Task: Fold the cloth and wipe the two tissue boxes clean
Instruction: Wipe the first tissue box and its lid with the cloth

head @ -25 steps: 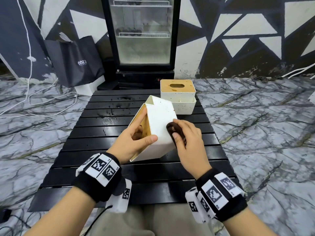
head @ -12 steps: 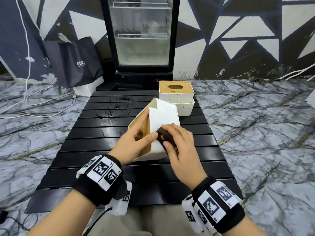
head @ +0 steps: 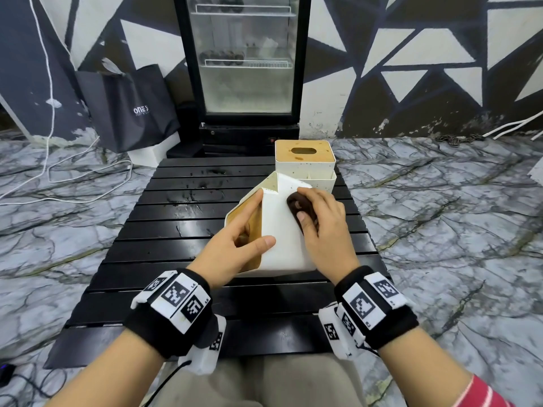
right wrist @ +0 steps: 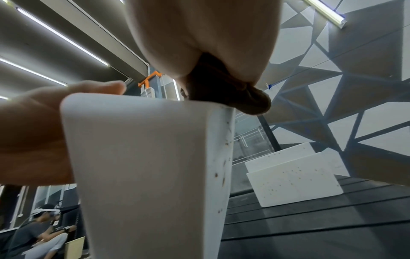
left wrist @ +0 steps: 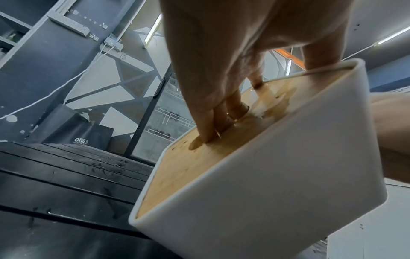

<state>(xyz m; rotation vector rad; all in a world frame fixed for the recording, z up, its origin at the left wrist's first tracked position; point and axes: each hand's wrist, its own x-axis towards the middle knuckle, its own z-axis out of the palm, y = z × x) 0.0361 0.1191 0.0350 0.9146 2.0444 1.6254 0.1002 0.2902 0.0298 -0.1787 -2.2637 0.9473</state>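
Observation:
A white tissue box with a wooden lid lies tipped on its side on the black slatted table. My left hand grips it, fingers hooked into the lid's slot and thumb on the white side. My right hand holds a folded dark brown cloth and presses it on the box's upper side near the far edge; in the right wrist view the cloth sits on the box. A second tissue box, speckled with spots, stands upright behind, also in the right wrist view.
A glass-door fridge stands beyond the table's far edge, with a black shopping bag to its left. White cables lie on the marble floor. Dark smears mark the table's left middle. People sit in the background.
My right hand has slid the cloth up the box's side away from me. The left hand has turned the box slightly, keeping its grip.

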